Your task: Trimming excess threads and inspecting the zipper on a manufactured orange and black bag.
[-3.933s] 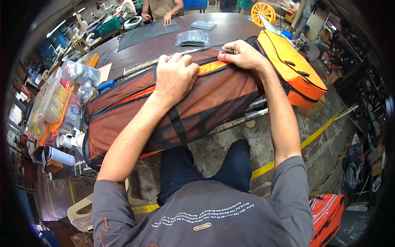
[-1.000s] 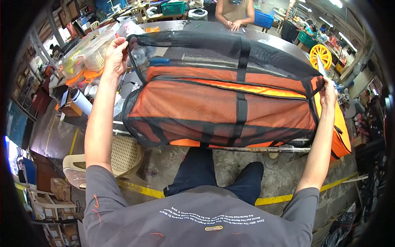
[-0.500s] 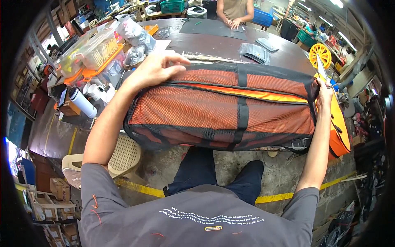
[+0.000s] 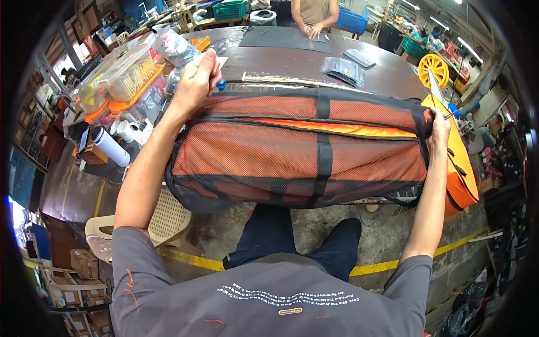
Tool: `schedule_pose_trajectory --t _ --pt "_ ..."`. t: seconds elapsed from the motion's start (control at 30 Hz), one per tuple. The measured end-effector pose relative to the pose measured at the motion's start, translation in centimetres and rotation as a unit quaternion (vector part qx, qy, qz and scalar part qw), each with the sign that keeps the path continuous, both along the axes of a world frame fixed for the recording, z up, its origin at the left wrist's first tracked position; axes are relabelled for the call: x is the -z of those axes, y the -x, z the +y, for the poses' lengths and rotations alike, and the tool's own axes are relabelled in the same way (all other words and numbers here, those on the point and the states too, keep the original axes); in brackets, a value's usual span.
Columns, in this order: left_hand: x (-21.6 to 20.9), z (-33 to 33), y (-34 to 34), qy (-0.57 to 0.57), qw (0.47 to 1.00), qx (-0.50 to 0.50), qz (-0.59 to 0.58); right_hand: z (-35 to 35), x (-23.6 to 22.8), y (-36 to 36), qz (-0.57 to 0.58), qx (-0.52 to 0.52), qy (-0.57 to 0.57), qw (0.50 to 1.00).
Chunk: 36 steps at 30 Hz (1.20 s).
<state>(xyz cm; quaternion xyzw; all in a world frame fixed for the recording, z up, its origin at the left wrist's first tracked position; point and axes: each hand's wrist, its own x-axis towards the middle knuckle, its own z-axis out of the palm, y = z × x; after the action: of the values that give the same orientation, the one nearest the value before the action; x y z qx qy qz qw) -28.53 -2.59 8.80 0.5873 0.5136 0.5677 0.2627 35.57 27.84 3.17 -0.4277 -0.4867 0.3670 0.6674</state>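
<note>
A long black mesh bag (image 4: 241,149), its orange contents showing through, stretches across in front of me at the table's near edge. A slit along its top shows bright orange fabric (image 4: 337,128). Above the bag's left end my left hand (image 4: 196,78) is closed in a fist, thumb uppermost; whatever it holds is hidden. A small round blue object (image 4: 222,84) shows beside that fist, and I cannot tell whether the hand touches it. My right hand (image 4: 439,132) grips the bag's right end. Scissors (image 4: 435,85) with a long silver blade lie just beyond it.
Right of the bag sits an orange bag (image 4: 461,180), near a yellow spoked wheel (image 4: 433,70). Plastic boxes (image 4: 132,76) and a white bottle (image 4: 110,147) crowd the left. Grey flat pieces (image 4: 342,70) lie on the table. A person (image 4: 315,17) works opposite; a beige chair (image 4: 168,216) stands below left.
My left hand has lifted slightly and moved left, its spread fingers closing into a fist. The blue object has come into sight. My right hand stays on the bag's end.
</note>
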Motion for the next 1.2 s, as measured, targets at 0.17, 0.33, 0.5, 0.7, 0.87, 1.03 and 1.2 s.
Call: schedule_pose_trajectory --t 0.17,0.33,0.5,0.7,0.87,1.03,1.2 --pt "1.8 -0.9 -1.5 0.005 0.976 0.059 0.21 -0.7 -0.5 0.8 0.005 0.01 0.008 1.0" --pt "0.7 -2.0 -5.9 -0.174 0.854 0.132 0.472 0.5 0.1 0.6 -0.02 0.031 -0.018 0.999" --pt "2.0 -4.1 -9.9 -0.14 0.775 0.053 0.614 0.9 0.8 0.0 -0.054 0.046 -0.021 0.997" --pt "3.1 -5.8 -10.7 -0.129 0.794 0.032 0.593 -4.6 -2.3 4.9 -0.517 0.372 -0.301 0.71" --pt "3.9 -6.8 -12.4 -0.106 0.788 -0.02 0.605 -13.1 -5.7 14.8 -0.552 0.064 -0.235 0.798" --pt "5.5 -7.9 -12.5 -0.1 0.786 -0.041 0.609 -19.6 -4.3 23.1 -0.488 -0.233 -0.326 0.775" --pt "5.8 -8.6 -12.5 -0.106 0.811 -0.024 0.574 -22.5 -1.7 27.4 -0.547 -0.259 -0.368 0.706"
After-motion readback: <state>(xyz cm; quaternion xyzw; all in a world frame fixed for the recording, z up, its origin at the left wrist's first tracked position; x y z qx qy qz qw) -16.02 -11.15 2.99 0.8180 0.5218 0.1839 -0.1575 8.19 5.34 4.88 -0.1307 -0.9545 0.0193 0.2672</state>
